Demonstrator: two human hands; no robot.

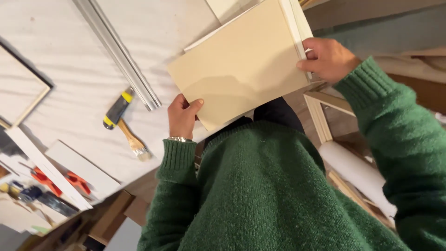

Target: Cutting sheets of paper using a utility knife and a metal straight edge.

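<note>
Two hands hold one flat, cream-coloured board point(239, 62) above the near edge of the bench point(69, 56). The left hand point(182, 116) grips the board's lower corner, thumb lying on the top face and the other fingers curled beneath it. The right hand point(327, 58) clamps the board's far side edge, fingers folded over the rim where several pale layers show stacked together; the exact number of sheets is not clear. The board sits tilted, one corner pointing toward the person's chest, and part of it overhangs the bench edge. Both arms wear a green knitted sweater point(274, 190), and a metal watch band point(179, 139) shows at the left wrist.

On the white bench surface to the left of the board lies a long grey metal rail point(118, 49), running diagonally. Just beside its lower end rests a yellow-and-black handled tool point(117, 109), and touching or nearly touching that is a small paintbrush point(134, 142) with a wooden handle. Farther left sits a thin wooden frame point(32, 100). Near the bench's lower-left corner are white strips point(81, 169) and two orange clamps point(76, 181). To the right, below the board, stands a wooden frame piece point(318, 116) with a white roll point(355, 172) beside it.
</note>
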